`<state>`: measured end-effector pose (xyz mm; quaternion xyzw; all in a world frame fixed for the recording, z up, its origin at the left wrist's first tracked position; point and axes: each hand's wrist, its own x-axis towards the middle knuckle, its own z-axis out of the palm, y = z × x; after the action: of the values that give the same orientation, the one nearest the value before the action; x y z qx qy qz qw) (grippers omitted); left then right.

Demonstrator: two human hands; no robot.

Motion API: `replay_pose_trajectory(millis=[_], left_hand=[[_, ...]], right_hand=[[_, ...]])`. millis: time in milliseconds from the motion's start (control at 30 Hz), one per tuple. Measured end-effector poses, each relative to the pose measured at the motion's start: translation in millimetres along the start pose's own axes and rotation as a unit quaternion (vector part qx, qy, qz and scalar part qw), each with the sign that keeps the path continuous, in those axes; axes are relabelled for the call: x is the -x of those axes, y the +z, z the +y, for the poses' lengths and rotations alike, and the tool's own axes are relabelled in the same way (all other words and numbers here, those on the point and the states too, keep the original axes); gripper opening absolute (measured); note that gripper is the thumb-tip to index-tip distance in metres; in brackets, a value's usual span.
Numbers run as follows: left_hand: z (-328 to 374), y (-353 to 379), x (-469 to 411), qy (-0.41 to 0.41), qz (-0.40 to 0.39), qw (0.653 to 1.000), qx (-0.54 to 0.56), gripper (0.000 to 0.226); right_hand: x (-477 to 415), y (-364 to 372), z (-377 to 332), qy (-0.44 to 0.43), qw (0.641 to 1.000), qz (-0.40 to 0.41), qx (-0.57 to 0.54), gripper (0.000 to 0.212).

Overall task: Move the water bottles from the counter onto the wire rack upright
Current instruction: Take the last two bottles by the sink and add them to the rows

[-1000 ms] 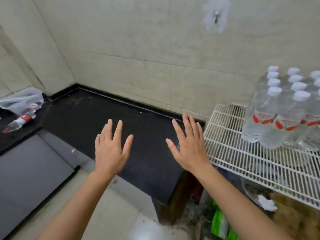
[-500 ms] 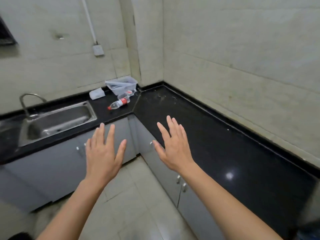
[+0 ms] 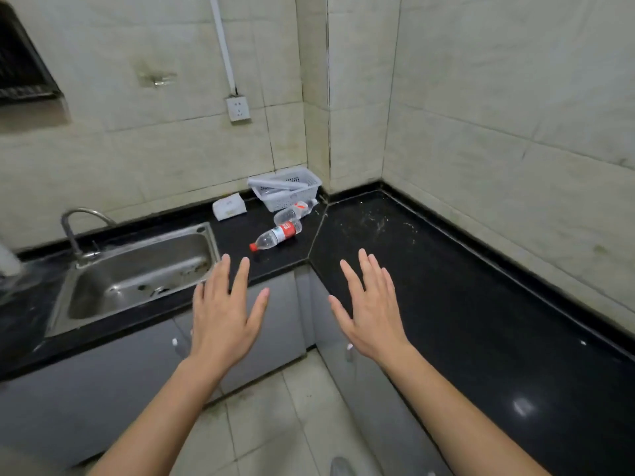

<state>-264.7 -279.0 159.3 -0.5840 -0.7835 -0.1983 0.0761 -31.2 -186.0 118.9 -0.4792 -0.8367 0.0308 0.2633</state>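
View swung off wire rack to counter corner; red-label bottle (image 3: 277,236) lying mid-frame. Left hand (image 3: 223,316) & right hand (image 3: 372,312) spread, empty: next pickup.

Both hands, the left hand (image 3: 223,316) and the right hand (image 3: 372,312), are hovering empty with fingers spread. Two water bottles, one red-capped (image 3: 276,236) and one behind it (image 3: 294,210), are lying on the black counter (image 3: 446,304) beside a white basket (image 3: 287,188).

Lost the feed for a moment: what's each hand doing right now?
Left hand: open, fingers spread, holding nothing.
Right hand: open, fingers spread, holding nothing.
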Motion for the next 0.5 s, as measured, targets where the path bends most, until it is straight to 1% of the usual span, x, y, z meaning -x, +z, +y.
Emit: replay_pose_trajectory(millis=[33, 100, 167, 233, 367, 433, 500], left_hand=[[0, 11, -36, -0.007, -0.007, 1.000, -0.001, 0.075], [2, 17, -68, 0.000, -0.004, 1.000, -0.009, 0.077], [-1, 34, -118, -0.003, -0.028, 1.000, -0.011, 0.077], [-4, 49, -165, 0.004, -0.037, 0.999, -0.013, 0.076], [-29, 85, -232, -0.006, -0.072, 0.997, -0.021, 0.069], [-48, 109, -260, -0.015, -0.100, 0.995, -0.027, 0.066], [-74, 138, -287, -0.030, -0.152, 0.987, -0.044, 0.067]], right_hand=[[-31, 12, 10, 0.012, 1.000, -0.005, -0.001, 0.068], [-58, 19, 16, 0.015, 1.000, 0.001, 0.013, 0.069], [-106, 38, 29, 0.020, 0.999, -0.022, 0.014, 0.071], [-156, 55, 38, 0.017, 0.999, -0.045, 0.014, 0.071], [-230, 93, 47, 0.001, 0.995, -0.095, 0.023, 0.070], [-258, 118, 54, -0.008, 0.991, -0.132, 0.032, 0.070], [-283, 146, 61, -0.013, 0.983, -0.177, 0.054, 0.070]])
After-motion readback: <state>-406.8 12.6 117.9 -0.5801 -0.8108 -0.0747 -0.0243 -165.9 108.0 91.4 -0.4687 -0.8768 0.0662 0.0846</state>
